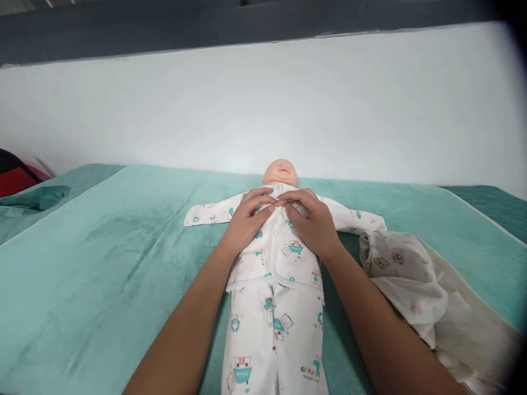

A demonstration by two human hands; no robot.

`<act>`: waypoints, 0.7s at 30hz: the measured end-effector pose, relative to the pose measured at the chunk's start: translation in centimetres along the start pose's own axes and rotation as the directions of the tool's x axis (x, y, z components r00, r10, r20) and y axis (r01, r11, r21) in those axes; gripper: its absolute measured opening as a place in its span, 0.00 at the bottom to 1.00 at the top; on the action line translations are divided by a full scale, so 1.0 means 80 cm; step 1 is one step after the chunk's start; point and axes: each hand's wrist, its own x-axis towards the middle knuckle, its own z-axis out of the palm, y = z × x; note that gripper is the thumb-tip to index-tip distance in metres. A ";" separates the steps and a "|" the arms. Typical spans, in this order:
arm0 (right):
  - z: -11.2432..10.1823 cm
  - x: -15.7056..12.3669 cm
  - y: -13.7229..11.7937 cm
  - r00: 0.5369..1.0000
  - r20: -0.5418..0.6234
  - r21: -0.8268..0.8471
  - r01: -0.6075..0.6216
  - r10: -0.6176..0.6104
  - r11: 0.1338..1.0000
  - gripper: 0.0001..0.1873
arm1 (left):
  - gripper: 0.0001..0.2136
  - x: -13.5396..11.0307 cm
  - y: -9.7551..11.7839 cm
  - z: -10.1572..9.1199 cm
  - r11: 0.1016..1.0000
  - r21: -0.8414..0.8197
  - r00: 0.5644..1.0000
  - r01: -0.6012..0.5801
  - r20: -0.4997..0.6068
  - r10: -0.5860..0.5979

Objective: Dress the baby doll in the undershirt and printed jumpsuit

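Note:
A baby doll (280, 171) lies on its back on a teal blanket (102, 263), head away from me, arms spread. It wears a white printed top (284, 247) and matching trousers (274, 334). My left hand (249, 219) and my right hand (310, 222) rest on the doll's chest. Their fingertips meet at the top's front opening just below the collar. Both hands have curled fingers pinching the fabric edges there.
A crumpled pile of white printed cloth (415, 280) lies to the doll's right, near the blanket's right edge. A dark green folded cloth (37, 197) and a red and black object (12, 175) sit at far left. A white wall (263, 104) rises behind.

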 end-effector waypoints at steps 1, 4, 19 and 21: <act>0.000 0.000 0.000 1.000 0.007 -0.001 -0.003 0.003 1.000 0.14 | 0.08 0.000 0.000 0.000 1.000 -0.001 1.000 -0.001 0.001 0.001; -0.002 0.002 0.000 0.998 0.061 -0.004 0.009 -0.009 1.000 0.14 | 0.08 0.000 -0.001 0.000 1.000 -0.005 1.000 -0.002 0.002 0.002; 0.000 0.000 0.001 0.977 0.102 -0.164 0.202 -0.187 0.966 0.12 | 0.09 -0.001 -0.005 -0.005 1.000 0.015 0.999 -0.017 0.038 0.016; 0.001 0.000 0.002 0.971 0.120 -0.188 0.225 -0.205 0.956 0.13 | 0.09 0.000 -0.004 -0.006 1.000 0.019 0.998 -0.023 0.057 0.022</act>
